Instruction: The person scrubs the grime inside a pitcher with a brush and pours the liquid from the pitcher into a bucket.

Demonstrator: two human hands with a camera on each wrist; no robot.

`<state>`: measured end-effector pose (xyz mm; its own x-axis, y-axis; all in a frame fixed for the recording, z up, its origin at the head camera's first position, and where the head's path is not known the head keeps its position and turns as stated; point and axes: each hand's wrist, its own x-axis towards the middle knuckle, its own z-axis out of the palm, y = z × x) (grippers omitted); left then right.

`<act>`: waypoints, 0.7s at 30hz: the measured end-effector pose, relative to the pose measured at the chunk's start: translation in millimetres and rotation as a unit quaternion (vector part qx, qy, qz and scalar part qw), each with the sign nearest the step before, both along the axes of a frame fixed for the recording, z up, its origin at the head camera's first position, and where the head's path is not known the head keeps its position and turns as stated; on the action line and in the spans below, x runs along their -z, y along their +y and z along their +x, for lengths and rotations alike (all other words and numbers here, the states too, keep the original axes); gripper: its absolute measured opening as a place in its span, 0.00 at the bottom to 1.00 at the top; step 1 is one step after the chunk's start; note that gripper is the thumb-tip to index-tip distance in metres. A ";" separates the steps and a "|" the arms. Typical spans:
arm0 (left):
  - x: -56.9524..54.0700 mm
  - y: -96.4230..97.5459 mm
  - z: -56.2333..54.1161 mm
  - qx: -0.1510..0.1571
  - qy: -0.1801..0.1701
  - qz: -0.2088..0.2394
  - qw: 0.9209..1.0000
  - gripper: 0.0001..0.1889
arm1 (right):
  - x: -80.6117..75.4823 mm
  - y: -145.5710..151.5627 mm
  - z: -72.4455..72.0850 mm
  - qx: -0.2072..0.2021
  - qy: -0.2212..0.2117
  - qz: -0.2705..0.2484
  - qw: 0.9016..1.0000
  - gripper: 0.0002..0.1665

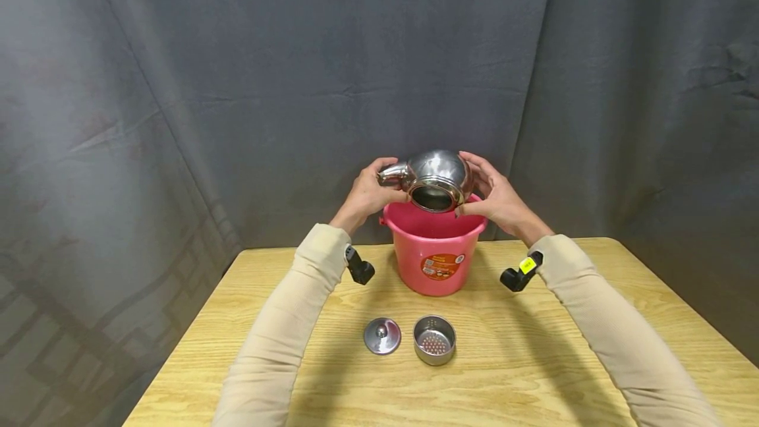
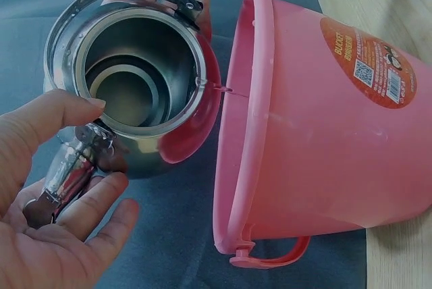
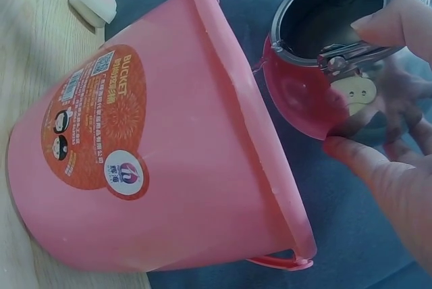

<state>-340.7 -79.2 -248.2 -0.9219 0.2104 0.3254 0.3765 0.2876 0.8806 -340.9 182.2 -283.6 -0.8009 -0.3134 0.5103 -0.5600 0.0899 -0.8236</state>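
A shiny steel teapot (image 1: 440,165) is tipped over a pink bucket (image 1: 435,262), its round mouth facing me and down. My left hand (image 1: 369,191) grips the spout side, thumb near the rim. On the opposite side my right hand (image 1: 497,201) holds the round body, thumb by the handle joint. The metal handle (image 2: 59,39) lies folded around the mouth in the left wrist view. From the rim a thin trickle of liquid (image 2: 226,89) runs toward the bucket's opening. On the table lie a steel lid (image 1: 382,337) with a knob and a perforated strainer cup (image 1: 435,346).
The bucket stands on a light wooden table (image 1: 498,361), near its back edge. A grey curtain (image 1: 332,84) hangs behind. In the right wrist view, a small white object with a cord (image 3: 93,2) shows on the table. The bucket's pink handle (image 2: 280,255) hangs at its side.
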 end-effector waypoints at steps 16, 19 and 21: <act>-1.2 1.4 0.1 0.002 0.005 0.007 1.000 0.42 | -1.8 1.2 0.3 0.021 0.015 0.008 1.000 0.60; -1.3 1.7 0.0 0.003 0.006 0.008 1.000 0.42 | -2.4 1.3 0.4 0.022 0.020 0.007 1.000 0.60; -1.3 1.8 -0.2 0.004 0.006 0.010 1.000 0.42 | -2.4 1.5 0.1 0.022 0.023 0.008 0.999 0.60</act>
<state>-340.8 -77.4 -246.8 -0.9161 0.2104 0.3413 0.3898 0.2678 0.8811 -340.8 183.7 -281.2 -0.7904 -0.2863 0.5415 -0.5918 0.1290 -0.7957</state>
